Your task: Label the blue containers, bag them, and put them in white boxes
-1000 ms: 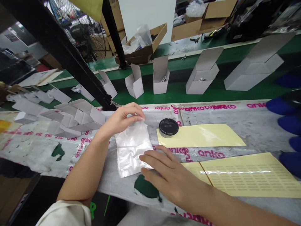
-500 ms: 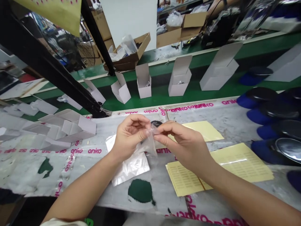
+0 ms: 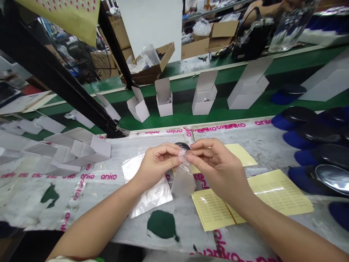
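Between my two hands a small clear plastic bag (image 3: 184, 178) hangs down, pinched at its top edge. My left hand (image 3: 160, 162) grips the edge from the left with thumb and fingers. From the right, my right hand (image 3: 215, 163) pinches the same edge. Just behind the fingertips lies a round black object (image 3: 182, 145), partly hidden. A stack of clear bags (image 3: 152, 200) rests under and beside my left hand. Yellow label sheets (image 3: 280, 193) lie beneath my right wrist, and another yellow sheet (image 3: 242, 153) is behind it.
Open white boxes (image 3: 204, 102) stand on the green strip (image 3: 180, 109) at the back. More white boxes (image 3: 98, 149) are at the left, by a black post (image 3: 60, 80). Blue and black round items (image 3: 313, 134) crowd the right. Another person's arm (image 3: 269, 11) shows at top right.
Both hands have shifted slightly, and the small bag now hangs lower and more spread out between them. At the top right, the other person's arm and a clear bag have come further into view.
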Action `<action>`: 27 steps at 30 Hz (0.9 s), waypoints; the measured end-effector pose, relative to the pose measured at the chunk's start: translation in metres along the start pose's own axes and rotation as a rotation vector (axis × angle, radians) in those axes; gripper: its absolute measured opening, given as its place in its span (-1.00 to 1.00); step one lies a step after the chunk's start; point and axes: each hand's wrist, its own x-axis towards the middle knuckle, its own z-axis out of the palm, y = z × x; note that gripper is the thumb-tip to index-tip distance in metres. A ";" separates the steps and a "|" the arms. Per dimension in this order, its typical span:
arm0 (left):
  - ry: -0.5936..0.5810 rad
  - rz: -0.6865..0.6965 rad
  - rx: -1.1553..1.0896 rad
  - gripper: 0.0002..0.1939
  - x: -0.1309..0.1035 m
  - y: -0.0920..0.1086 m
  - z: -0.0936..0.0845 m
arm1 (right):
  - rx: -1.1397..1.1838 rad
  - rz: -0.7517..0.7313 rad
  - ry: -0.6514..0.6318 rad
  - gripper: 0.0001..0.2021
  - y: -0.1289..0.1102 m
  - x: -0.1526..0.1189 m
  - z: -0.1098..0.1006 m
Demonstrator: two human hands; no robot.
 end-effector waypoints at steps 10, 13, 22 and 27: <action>-0.226 -0.170 -0.183 -0.70 0.003 0.012 -0.018 | 0.404 0.225 -0.119 -0.75 -0.008 0.012 -0.022; -0.421 -0.455 -0.010 -0.76 0.004 0.021 -0.033 | 0.384 0.345 -0.321 -0.78 -0.002 0.018 -0.029; -0.013 -0.284 0.355 -0.80 0.012 0.009 -0.028 | -0.128 0.176 -0.077 -0.78 0.036 0.021 -0.017; 0.132 -0.083 0.740 -0.95 0.018 -0.011 -0.017 | -0.540 0.060 -0.137 -0.85 0.043 0.031 -0.005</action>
